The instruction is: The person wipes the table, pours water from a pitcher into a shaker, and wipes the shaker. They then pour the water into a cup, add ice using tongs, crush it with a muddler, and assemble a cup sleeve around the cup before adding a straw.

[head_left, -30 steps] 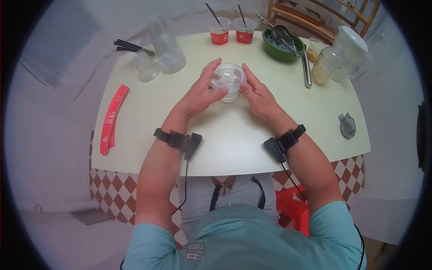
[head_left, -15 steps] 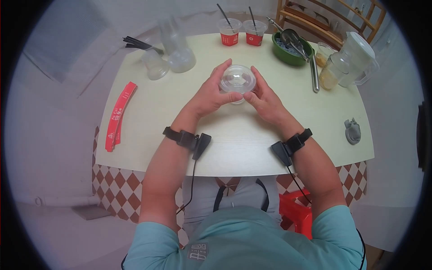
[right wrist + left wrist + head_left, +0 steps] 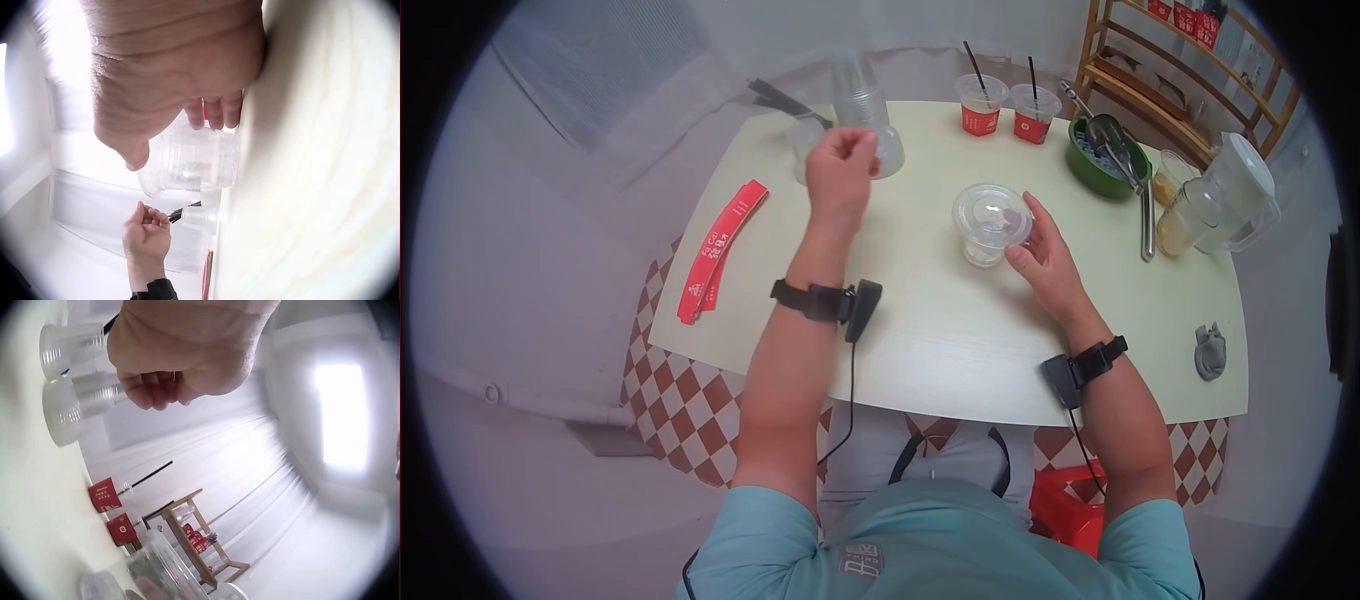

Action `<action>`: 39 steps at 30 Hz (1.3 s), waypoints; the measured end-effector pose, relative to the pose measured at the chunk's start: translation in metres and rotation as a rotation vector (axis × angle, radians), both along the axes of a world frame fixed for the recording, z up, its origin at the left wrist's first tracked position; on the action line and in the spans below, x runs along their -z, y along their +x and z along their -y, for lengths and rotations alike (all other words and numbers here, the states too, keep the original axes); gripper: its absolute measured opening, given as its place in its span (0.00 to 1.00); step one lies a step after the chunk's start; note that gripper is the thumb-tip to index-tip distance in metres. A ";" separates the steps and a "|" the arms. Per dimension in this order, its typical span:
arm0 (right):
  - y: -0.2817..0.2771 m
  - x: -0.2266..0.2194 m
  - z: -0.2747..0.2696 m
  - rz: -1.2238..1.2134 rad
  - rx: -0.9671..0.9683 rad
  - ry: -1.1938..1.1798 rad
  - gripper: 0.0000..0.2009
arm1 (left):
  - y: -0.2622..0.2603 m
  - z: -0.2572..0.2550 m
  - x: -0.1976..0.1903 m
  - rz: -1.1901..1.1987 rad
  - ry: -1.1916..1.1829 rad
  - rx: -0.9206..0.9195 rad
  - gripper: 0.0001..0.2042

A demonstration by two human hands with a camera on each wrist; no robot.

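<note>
A clear plastic cup [image 3: 983, 252] with a clear domed lid [image 3: 992, 214] stands on the table in front of me. My right hand [image 3: 1052, 268] lightly holds it from the right, thumb on the near side and fingers along the far side. My left hand [image 3: 840, 180] is raised at the left, fingers loosely curled with nothing visible in them. In the head view it overlaps a small clear cup [image 3: 802, 140] and a stack of clear cups [image 3: 858, 90]. Just beyond lie black straws [image 3: 785, 103].
Red printed paper sleeves [image 3: 718, 245] lie at the left. Two red-sleeved cups [image 3: 980, 120] with black straws stand at the back. On the right are a green bowl [image 3: 1095, 170] with a scoop, metal tongs [image 3: 1148, 225], a pitcher [image 3: 1235, 185] and a grey cloth [image 3: 1210, 350].
My left hand has left the lidded cup and moved left and up toward the straws and cup stack. The right hand stays at the cup. The head view has shifted leftward.
</note>
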State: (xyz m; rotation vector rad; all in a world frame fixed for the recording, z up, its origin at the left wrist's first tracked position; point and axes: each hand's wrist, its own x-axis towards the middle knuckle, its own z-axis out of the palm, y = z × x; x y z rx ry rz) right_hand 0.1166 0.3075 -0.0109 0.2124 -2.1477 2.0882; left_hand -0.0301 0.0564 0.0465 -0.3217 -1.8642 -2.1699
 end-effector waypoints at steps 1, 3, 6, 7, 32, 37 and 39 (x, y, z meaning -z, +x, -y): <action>0.000 0.000 0.000 0.004 0.000 -0.011 0.43 | -0.014 0.014 -0.006 0.007 -0.015 -0.078 0.06; 0.000 0.000 0.000 0.006 0.000 -0.026 0.43 | -0.056 0.050 -0.007 0.052 -0.028 -0.225 0.07; 0.000 0.002 -0.001 0.006 0.001 -0.017 0.43 | -0.140 0.115 0.016 0.066 -0.181 -0.477 0.12; 0.000 0.002 -0.001 0.008 0.000 -0.025 0.43 | -0.161 0.134 0.018 0.061 -0.185 -0.476 0.12; -0.003 0.009 -0.004 -0.021 0.023 0.009 0.44 | -0.199 0.152 -0.037 0.021 -0.674 -0.606 0.21; -0.003 0.008 -0.004 -0.016 0.017 0.005 0.43 | -0.191 0.163 -0.059 -0.088 -0.715 -0.693 0.21; -0.002 0.006 -0.004 -0.019 0.020 0.020 0.43 | -0.186 0.166 -0.070 -0.121 -0.687 -0.714 0.19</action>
